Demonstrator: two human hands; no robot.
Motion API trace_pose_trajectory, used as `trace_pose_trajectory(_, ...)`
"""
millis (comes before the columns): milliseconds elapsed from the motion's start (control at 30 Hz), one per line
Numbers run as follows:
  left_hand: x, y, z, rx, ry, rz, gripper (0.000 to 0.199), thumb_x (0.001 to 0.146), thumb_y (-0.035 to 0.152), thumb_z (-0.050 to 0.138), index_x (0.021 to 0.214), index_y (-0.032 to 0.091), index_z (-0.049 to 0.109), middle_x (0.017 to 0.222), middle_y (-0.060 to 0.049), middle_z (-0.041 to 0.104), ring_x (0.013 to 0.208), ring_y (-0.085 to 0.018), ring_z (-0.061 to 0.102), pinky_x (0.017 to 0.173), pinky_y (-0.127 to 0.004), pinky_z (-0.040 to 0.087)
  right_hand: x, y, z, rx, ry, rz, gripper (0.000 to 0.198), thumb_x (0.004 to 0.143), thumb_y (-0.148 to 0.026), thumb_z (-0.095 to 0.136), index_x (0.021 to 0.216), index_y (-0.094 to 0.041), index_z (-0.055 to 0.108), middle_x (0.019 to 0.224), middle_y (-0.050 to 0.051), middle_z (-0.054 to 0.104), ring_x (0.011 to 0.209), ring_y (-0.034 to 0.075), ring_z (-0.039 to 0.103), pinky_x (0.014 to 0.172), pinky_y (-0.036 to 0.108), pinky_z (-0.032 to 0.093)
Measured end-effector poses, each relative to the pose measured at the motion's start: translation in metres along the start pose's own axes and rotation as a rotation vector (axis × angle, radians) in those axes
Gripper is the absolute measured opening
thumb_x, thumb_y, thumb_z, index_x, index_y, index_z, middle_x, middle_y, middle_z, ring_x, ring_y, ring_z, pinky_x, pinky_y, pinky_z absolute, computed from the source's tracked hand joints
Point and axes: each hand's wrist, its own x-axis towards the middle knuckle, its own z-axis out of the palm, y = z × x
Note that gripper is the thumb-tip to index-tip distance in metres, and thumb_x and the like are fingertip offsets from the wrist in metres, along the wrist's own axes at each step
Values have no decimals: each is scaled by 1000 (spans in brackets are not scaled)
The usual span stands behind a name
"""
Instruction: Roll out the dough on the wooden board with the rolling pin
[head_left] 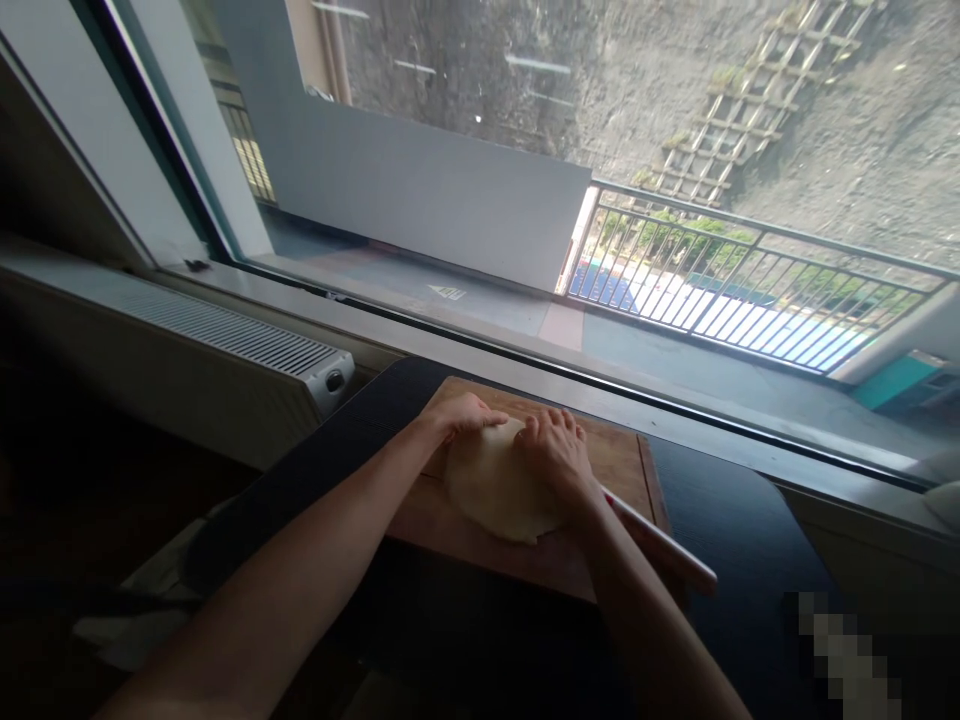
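A flat, pale sheet of dough [499,495] lies on a wooden cutting board [619,455], its near edge uneven. My left hand [463,412] is at the dough's far left edge, thumb laid over it and the other fingers mostly out of sight, apparently gripping that edge. Across the far right part of the dough rests my right hand [559,445], palm down with fingers stretched forward and slightly apart. A rolling pin [667,550] lies slantwise on the right side of the board, partly hidden behind my right forearm.
The board stands on a dark table [739,520] with rounded corners, against a window sill [525,365]. To the left is a white radiator [225,330]. Beyond the glass are a low wall [427,195] and a metal railing [697,275].
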Motion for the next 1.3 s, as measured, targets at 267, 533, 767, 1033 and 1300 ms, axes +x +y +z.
trace_pose_trajectory(267,-8,-15,12,-88,78,125,34,68,47,60,80,17,70,77,-3,69,70,-17,58,54,-22,38,-36,2,3,-59,115,28,53,94,-43,20,130,-11,44,140,13,37,135,27,18,107,45,13)
trace_pose_trajectory(533,-40,-32,0,-41,62,46,32,61,45,65,69,15,66,64,-4,65,57,-17,57,45,-22,34,-21,15,-1,-44,128,-43,50,95,-43,18,119,-17,54,135,10,44,134,24,21,106,42,17)
trace_pose_trajectory(767,-60,-26,3,-191,-160,45,29,62,35,64,83,15,68,79,-5,70,73,-21,63,54,-22,42,-65,3,-2,7,28,-205,55,94,-47,22,137,-15,35,144,9,34,136,21,20,107,36,21)
trace_pose_trajectory(1033,-54,-27,7,-161,-167,9,33,61,38,67,85,16,67,82,-5,70,78,-22,63,58,-22,44,-12,20,-9,-7,-10,67,55,94,-48,17,127,-16,47,142,13,35,134,26,24,104,48,23)
trace_pose_trajectory(1300,-58,-30,9,-179,-174,22,29,64,37,64,83,14,67,78,-4,69,72,-19,62,57,-22,43,-78,-5,5,-12,95,-150,54,94,-44,21,140,-16,31,148,8,24,138,21,13,110,39,12)
